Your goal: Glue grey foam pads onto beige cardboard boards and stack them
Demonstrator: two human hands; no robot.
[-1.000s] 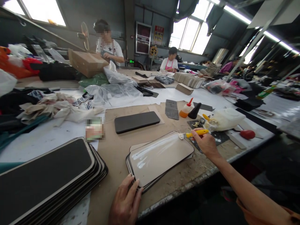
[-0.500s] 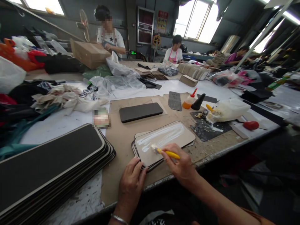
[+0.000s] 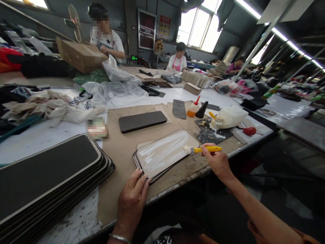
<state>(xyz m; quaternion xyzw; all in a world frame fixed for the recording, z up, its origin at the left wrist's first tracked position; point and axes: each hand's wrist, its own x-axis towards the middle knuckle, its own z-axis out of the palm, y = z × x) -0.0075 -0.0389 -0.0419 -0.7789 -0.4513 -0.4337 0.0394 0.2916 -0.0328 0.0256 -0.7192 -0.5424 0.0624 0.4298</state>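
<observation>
My right hand (image 3: pixel 217 162) is closed around the yellow handle of a brush (image 3: pixel 208 149). White paste coats the brush's bristles, which are at the right edge of a beige rounded panel (image 3: pixel 154 167). Streaks of white paste run along the panel's upper face. It lies on top of a small, slightly fanned stack of similar dark-edged panels. At the stack's near left corner, my left hand (image 3: pixel 133 195) rests with outstretched fingers touching the edge.
A tall stack of dark panels (image 3: pixel 48 176) fills the left. Behind the work lie a black padded panel (image 3: pixel 142 121), a glue bottle (image 3: pixel 193 108), a black cone-shaped piece (image 3: pixel 202 110) and a white paste container (image 3: pixel 230 117). A red-handled tool (image 3: pixel 249 131) lies right. Co-workers sit or stand beyond.
My right hand has moved the brush rightward to the panel's right edge. More white streaks cover the panel's near part. My left hand stays at the corner; the view has turned slightly right.
</observation>
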